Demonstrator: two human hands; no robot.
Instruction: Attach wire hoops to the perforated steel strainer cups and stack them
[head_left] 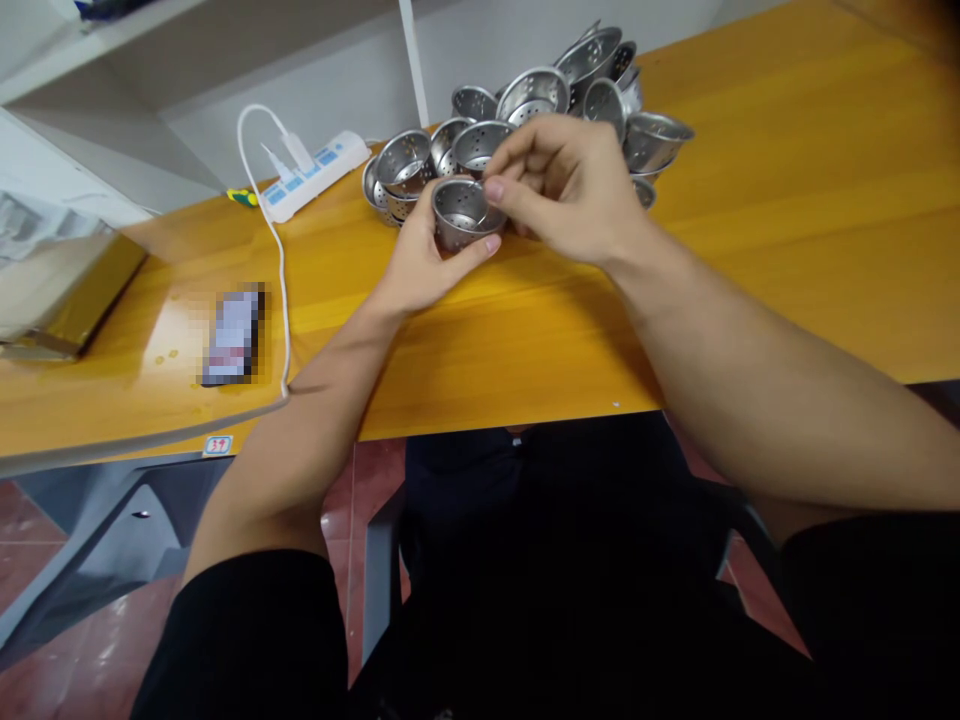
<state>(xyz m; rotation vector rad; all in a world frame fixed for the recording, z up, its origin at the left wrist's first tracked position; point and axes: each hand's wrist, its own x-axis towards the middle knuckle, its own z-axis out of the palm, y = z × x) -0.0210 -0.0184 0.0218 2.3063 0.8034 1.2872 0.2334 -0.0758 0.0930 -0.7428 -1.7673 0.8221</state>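
A small perforated metal strainer cup (pixel 466 205) sits in my left hand (pixel 421 262), tilted so its inside faces me. The thumb lies along the cup's near side and the other fingers go behind it. At the cup's right rim is my right hand (pixel 574 185), thumb and forefinger pinched together. A thin bright line shows inside the cup near those fingertips; whether they grip it, the rim or something else is hidden. Just beyond both hands lies a heap of similar metal strainer cups (pixel 534 95), some stacked, some tipped over.
A white power strip (pixel 319 175) with plugs and a white cable (pixel 283 300) lies to the left on the yellow wooden table (pixel 787 200). Nearby are a blurred phone (pixel 236 335), a yellow-green object (pixel 242 198) and a cardboard box (pixel 67 295). A shelf stands behind.
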